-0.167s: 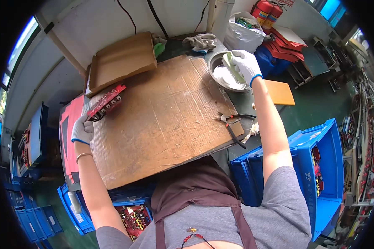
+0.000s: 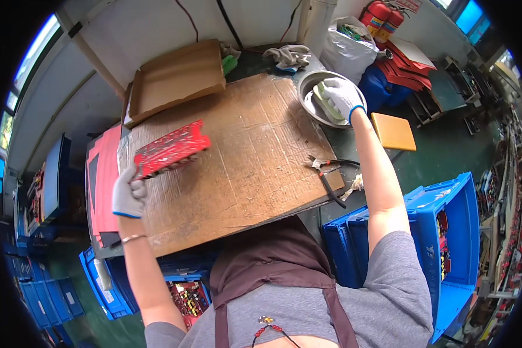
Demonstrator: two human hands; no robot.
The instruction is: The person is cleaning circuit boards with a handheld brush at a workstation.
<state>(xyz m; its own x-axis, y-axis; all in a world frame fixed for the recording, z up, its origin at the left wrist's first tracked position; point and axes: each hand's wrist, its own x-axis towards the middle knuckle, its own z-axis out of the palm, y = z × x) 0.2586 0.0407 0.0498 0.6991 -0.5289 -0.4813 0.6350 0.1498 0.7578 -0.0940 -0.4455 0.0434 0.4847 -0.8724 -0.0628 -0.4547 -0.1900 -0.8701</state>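
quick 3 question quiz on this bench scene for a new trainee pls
1. True or false: the left hand holds a red circuit board.
2. Where is the right hand? A) in the metal bowl B) on the pliers C) in the blue crate
3. What sheet covers the bench top?

Key: 1 true; 2 A; 3 worn brown cardboard.

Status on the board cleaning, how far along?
Early. Left hand holds the red circuit board over the cardboard sheet; right hand is in the metal bowl gripping the brush. Brush hasn't touched the board yet.
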